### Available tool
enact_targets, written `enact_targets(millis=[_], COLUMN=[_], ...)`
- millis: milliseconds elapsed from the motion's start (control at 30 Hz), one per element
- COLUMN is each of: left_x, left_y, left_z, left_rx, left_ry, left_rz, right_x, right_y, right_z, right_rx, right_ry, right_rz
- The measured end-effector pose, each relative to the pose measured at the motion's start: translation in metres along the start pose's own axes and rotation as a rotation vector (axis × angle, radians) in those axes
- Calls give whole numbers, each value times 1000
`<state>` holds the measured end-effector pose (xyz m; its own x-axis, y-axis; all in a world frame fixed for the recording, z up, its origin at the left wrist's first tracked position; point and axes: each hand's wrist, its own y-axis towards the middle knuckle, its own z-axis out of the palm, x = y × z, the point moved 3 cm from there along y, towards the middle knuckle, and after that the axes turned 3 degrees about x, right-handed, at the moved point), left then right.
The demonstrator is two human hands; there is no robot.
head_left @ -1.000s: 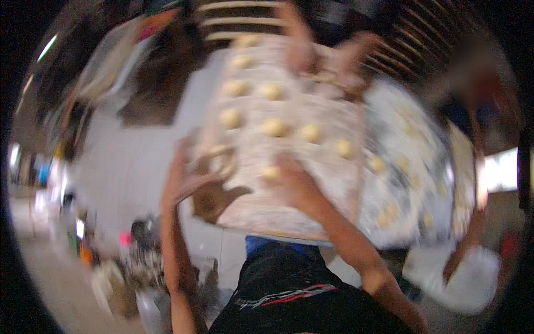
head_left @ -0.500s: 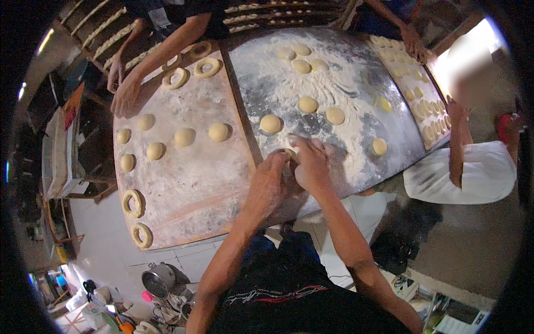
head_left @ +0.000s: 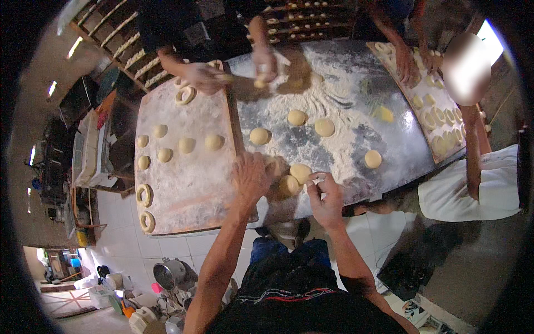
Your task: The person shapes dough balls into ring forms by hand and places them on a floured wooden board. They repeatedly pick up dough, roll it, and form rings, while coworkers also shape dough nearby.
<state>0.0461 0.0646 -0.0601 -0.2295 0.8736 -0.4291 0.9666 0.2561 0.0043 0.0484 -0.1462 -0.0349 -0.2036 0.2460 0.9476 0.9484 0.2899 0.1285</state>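
Observation:
My left hand (head_left: pixel 250 177) is over the near right edge of the floury wooden board (head_left: pixel 189 203), its fingers smeared by motion. Something pale shows beside its fingertips, too blurred to make out. On the metal tabletop (head_left: pixel 356 181), my right hand (head_left: pixel 327 200) has bent fingers, with thumb and forefinger apart. Its fingertips are close to a round dough ball (head_left: pixel 301 173); whether they touch it I cannot tell. A second dough ball (head_left: pixel 288 186) sits against the first, between my hands. Farther off lie more dough balls, among them one dough ball (head_left: pixel 260 136) and another (head_left: pixel 324 127).
Dough rings (head_left: pixel 144 195) and several dough balls lie on the wooden board. Across the table a co-worker's hands (head_left: pixel 206 78) are in motion. At the right, another person's hands (head_left: pixel 408 67) hover over a tray (head_left: pixel 445 153) of shaped dough. Loose flour (head_left: pixel 317 94) covers the tabletop's middle.
My hands have moved apart from the dough between them, the left one leftward. Two dough balls now show there. The far co-worker's hands have shifted right; fewer dough balls show at the back.

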Motion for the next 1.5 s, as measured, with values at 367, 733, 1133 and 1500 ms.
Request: enact_targets(millis=[367,733,1133,1500], left_x=[-19,48,61,47], left_y=[-40,-11,-14,-32], left_z=[-66,-120,-94,-114], left_rx=[-146,-153,-645,-430], left_ry=[-1277,-571,-1380,-1194], left_rz=[-107,236,-270,-18], right_x=[26,83,69,88], right_y=[30,57,58,49], right_z=[70,127,144,149], right_rx=[342,-14,445,583], right_ry=[443,-410,-13,822], right_rz=[93,-341,-415,263])
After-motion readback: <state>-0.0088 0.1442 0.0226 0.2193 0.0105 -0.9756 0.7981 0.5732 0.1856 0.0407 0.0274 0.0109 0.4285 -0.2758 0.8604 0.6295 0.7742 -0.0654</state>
